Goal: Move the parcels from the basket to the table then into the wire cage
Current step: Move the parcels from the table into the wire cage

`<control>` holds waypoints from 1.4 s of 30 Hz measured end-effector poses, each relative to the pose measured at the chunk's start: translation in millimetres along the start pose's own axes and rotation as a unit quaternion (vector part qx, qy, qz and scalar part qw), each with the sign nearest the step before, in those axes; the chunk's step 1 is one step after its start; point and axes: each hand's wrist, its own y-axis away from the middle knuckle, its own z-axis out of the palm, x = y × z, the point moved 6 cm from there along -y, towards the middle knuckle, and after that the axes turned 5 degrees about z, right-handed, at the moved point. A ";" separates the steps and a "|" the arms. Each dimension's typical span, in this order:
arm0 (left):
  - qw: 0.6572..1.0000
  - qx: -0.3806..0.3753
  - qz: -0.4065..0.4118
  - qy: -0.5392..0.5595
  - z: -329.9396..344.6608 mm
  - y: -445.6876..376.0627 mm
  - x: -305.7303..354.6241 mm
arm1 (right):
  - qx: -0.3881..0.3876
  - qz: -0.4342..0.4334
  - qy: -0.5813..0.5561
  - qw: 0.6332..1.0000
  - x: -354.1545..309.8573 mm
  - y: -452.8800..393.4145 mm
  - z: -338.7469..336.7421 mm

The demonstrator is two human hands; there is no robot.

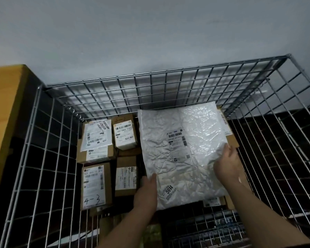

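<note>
A large white plastic mailer bag (183,151) with a shipping label and the number 5914 is held flat inside the wire cage (150,81), over the right side of its floor. My left hand (147,190) grips the bag's lower left edge, thumb on top. My right hand (227,163) pinches its right edge. Several labelled cardboard parcels lie on the cage floor to the left: one marked 4-3 (95,185), one beside it (126,178), and two at the back (97,135) (124,133).
More cardboard boxes (230,136) show under the bag's right edge. A wooden table edge (9,108) stands to the left of the cage. A grey wall (150,33) is behind it. The cage's near wire wall (204,228) crosses below my arms.
</note>
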 end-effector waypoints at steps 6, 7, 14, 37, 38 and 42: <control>0.997 -0.027 -0.033 -0.062 -3.2 -0.6 2.7 | -0.071 -0.034 0.054 0.995 -5.2 3.9 10.8; 0.997 -0.028 -0.037 -0.058 -6.0 0.5 2.3 | -0.077 -0.045 0.064 0.994 -7.4 5.8 8.1; 0.999 0.045 -0.025 -0.013 -80.0 38.6 -3.2 | -0.091 -0.080 0.056 0.991 -50.1 37.6 -35.8; 0.897 0.374 -0.229 0.050 -357.8 464.3 -454.6 | -0.095 -0.444 0.068 0.888 -552.0 539.5 -91.4; 0.891 0.380 -0.244 0.059 -354.6 477.5 -490.9 | -0.103 -0.449 0.074 0.884 -572.3 565.9 -74.1; 0.877 0.364 -0.303 0.084 -332.0 516.7 -612.3 | -0.153 -0.455 0.091 0.873 -629.6 651.3 -10.6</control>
